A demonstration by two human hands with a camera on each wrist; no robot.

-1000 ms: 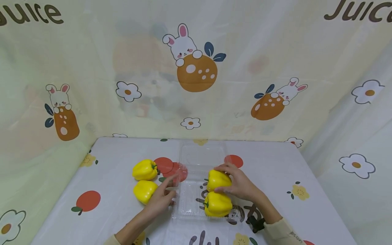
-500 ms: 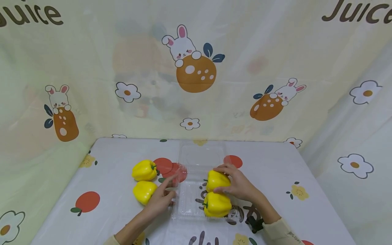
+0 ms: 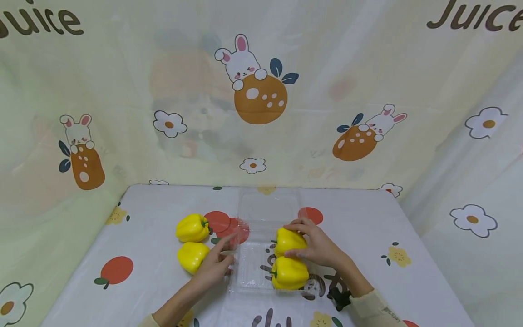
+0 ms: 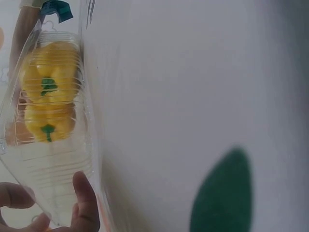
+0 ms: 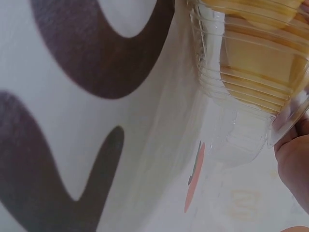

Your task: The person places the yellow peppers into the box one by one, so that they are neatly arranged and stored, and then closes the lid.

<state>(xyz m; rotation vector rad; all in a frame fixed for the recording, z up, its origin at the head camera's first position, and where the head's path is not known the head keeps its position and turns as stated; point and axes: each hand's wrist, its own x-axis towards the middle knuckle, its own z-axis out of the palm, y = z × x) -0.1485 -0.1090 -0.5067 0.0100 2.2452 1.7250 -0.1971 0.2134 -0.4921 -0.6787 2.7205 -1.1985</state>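
In the clear, ridged plastic box, a smooth, lobed far pepper is grasped by the right hand — beside a near pepper. The left edge is met by the left hand, fingers relaxed — room remaining inside.

clear container: lid open | two yellow peppers: inside, stems leftward | two more peppers: outside, left

Tbh the clear box is leaving room from above on its left half, but two yellow peppers are hogging the right, right hand is blocking the far one, and left hand is crowding the left side.
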